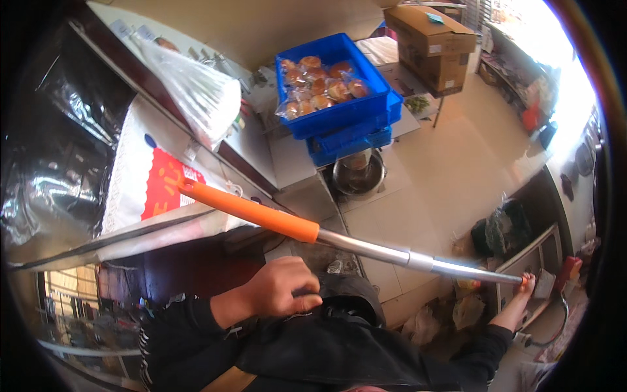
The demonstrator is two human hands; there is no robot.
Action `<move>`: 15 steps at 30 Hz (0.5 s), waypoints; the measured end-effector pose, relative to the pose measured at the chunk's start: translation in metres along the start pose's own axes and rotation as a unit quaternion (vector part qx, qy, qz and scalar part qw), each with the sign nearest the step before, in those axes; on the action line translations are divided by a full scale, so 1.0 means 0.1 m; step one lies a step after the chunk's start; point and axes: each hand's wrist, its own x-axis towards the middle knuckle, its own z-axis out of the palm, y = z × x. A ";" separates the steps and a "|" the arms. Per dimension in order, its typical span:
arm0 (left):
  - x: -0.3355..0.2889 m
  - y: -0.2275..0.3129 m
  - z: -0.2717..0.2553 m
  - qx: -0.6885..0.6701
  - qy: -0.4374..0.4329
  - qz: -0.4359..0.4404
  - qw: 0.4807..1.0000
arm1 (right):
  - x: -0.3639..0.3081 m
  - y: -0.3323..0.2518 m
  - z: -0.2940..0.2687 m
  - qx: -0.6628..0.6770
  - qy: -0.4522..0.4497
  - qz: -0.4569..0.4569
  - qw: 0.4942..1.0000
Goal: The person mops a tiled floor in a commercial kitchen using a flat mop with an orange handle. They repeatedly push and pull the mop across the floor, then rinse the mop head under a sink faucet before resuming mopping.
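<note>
A long silver pole with an orange handle (261,212) slants across the view, its orange end up at the left. My right hand (526,285), far out at the lower right, is closed round the thin metal end of this pole. My left hand (281,287) is curled into a fist in front of my dark clothing, just below the orange handle and apart from it. Nothing shows sticking out of that fist. Whatever lies at the pole's far end beyond my right hand cannot be made out.
Stacked blue crates (339,117) hold wrapped buns, with a metal pot (359,175) below. A white sack with red print (163,176) and clear plastic bag (196,91) are at left. Cardboard boxes (431,52) stand at the back; a dark green bin (503,225) is at right.
</note>
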 end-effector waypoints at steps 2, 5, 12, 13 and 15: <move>0.12 -0.13 0.03 -0.168 0.053 -0.085 0.981 | 0.02 0.08 0.00 0.033 -0.045 0.005 0.998; 0.43 -0.16 0.02 -0.418 0.142 -0.066 0.895 | -0.02 0.34 0.02 0.055 -0.020 -0.001 0.998; 1.16 0.08 -0.43 -0.477 0.124 0.207 0.845 | -0.94 1.24 1.03 -0.009 0.024 -0.114 0.993; 1.20 0.13 -0.48 -0.500 0.128 0.224 0.827 | -1.12 1.33 1.24 0.039 0.053 -0.103 0.992; 1.24 0.25 -0.54 -0.495 0.183 0.223 0.819 | -1.45 1.43 1.58 0.013 0.072 -0.118 0.990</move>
